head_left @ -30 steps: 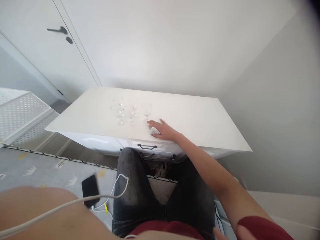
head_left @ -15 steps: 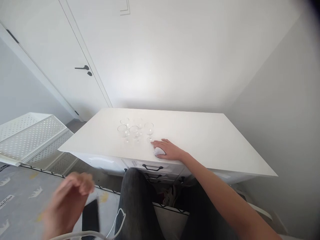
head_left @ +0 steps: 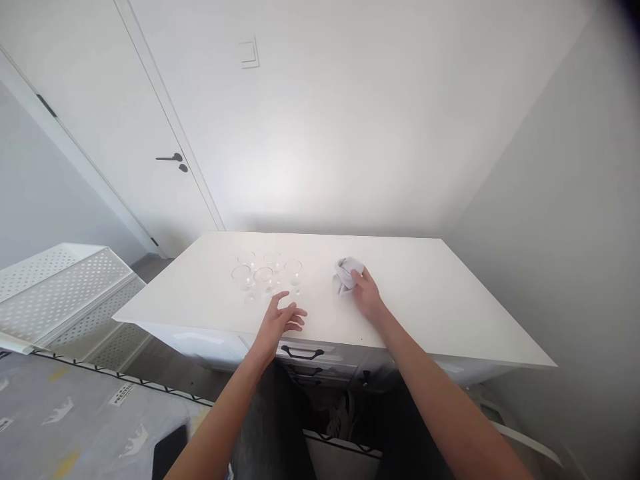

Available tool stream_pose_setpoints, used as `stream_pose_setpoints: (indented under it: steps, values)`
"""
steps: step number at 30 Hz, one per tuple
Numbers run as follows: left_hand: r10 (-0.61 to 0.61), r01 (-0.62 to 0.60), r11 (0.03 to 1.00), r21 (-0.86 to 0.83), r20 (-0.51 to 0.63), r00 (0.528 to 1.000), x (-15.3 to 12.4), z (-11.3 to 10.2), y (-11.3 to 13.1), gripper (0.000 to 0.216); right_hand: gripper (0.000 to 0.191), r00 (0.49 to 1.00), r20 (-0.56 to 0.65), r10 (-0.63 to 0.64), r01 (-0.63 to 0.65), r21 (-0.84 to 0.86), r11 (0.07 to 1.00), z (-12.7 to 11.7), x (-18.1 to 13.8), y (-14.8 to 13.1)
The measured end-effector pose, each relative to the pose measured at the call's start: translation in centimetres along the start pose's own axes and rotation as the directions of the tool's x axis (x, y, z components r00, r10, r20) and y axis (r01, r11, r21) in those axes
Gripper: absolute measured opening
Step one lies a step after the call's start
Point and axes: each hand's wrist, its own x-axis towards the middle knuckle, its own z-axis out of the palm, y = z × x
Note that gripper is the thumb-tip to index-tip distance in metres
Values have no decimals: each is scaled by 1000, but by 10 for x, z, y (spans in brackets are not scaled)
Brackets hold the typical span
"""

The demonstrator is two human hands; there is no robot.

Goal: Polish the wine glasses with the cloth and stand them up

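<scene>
Several small clear stemmed glasses (head_left: 263, 275) stand in a cluster on the white tabletop (head_left: 425, 293). My left hand (head_left: 280, 320) hovers just in front of them with fingers spread, holding nothing. My right hand (head_left: 365, 293) is closed on a crumpled white cloth (head_left: 345, 273), lifted a little above the table to the right of the glasses.
A drawer with a black handle (head_left: 302, 353) sits under the table's front edge. A white perforated rack (head_left: 60, 287) stands at the left, beside a white door (head_left: 125, 133). A black phone (head_left: 167, 450) lies on the grey mat below.
My right hand has lifted the cloth from the table's front edge and moved it back and to the right. My left hand came up from my lap to the table.
</scene>
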Motion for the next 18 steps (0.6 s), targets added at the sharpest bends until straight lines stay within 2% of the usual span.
stream_pose_setpoints:
  steps: [2, 5, 9, 12, 15, 18]
  values:
    - [-6, 6, 1000, -20, -28, 1000, 13, 6, -1, 81, 46, 999, -18, 27, -26, 56, 998, 0, -3, 1]
    - [22, -26, 999, -36, -109, 994, 25, 14, -2, 93, 42, 998, -3, 62, -62, 66, 996, -3, -3, 2]
    - [51, -55, 998, -40, -96, 994, 39, 21, -4, 102, 44, 996, 16, 88, -88, 46, 995, -4, -1, 1]
    - [55, -59, 997, -58, -64, 996, 49, 23, -3, 98, 40, 992, 29, 119, -121, 90, 988, -1, -1, -1]
    - [66, -68, 987, -145, -14, 998, 60, 26, -3, 86, 43, 991, 25, 135, -137, 152, 979, 1, 1, 0]
    - [140, -129, 961, -245, 30, 990, 72, 34, -6, 70, 48, 991, -9, 131, -129, 130, 983, 0, 4, 3]
